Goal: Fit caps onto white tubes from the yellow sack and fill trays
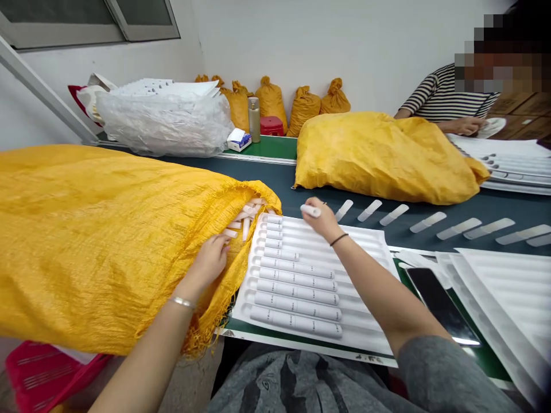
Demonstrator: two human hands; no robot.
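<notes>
My right hand (322,218) is closed around a short white plastic tube (310,210), held above the far edge of a white ribbed tray (365,327). Printed white tubes (297,314) lie end to end in the tray's grooves, with longer rows near me and shorter ones farther off. At the mouth of a large yellow woven sack (107,229), my left hand (212,257) has loosely curved fingers beside the loose white tubes (246,228) inside. Its fingertips are close to one tube, and I see nothing clearly gripped. The sack's fabric partly surrounds that hand.
Several translucent white pieces (428,221) lie along the dark belt (275,178). Beyond is another yellow sack (379,155). A black phone (441,304) and stacked trays (512,298) are at right. Plastic-wrapped trays (163,123) sit far left. A person in stripes (456,94) works opposite.
</notes>
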